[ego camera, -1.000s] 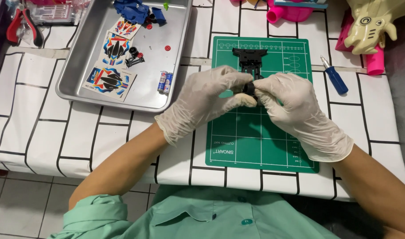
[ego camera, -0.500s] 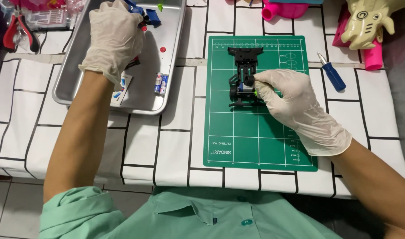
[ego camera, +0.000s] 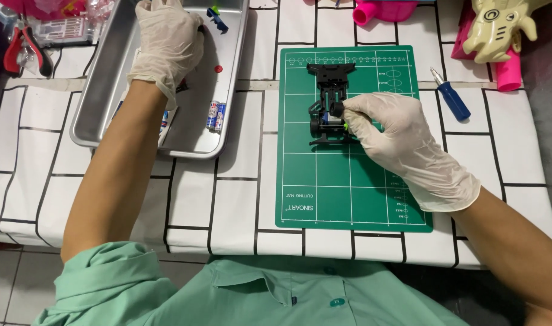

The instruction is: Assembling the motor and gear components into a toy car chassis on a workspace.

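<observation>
A black toy-car chassis (ego camera: 328,99) lies on a green cutting mat (ego camera: 348,181) at the table's middle. My right hand (ego camera: 403,142), in a white glove, grips the chassis at its right side, fingers on its rear end. My left hand (ego camera: 167,42), also gloved, is curled down inside a metal tray (ego camera: 101,121) at the upper left; what it touches is hidden under the palm. Two small batteries (ego camera: 215,116) and a blue part (ego camera: 217,19) lie in the tray.
A blue-handled screwdriver (ego camera: 452,96) lies right of the mat. Red pliers (ego camera: 22,51) sit at the far left. A beige toy tool on pink holders (ego camera: 499,30) stands at the upper right. A pink container (ego camera: 385,11) is at the top. The table's front edge runs just before my shirt.
My left hand left the chassis and reached into the metal tray at the upper left. My right hand stayed on the chassis, which now rests on the mat.
</observation>
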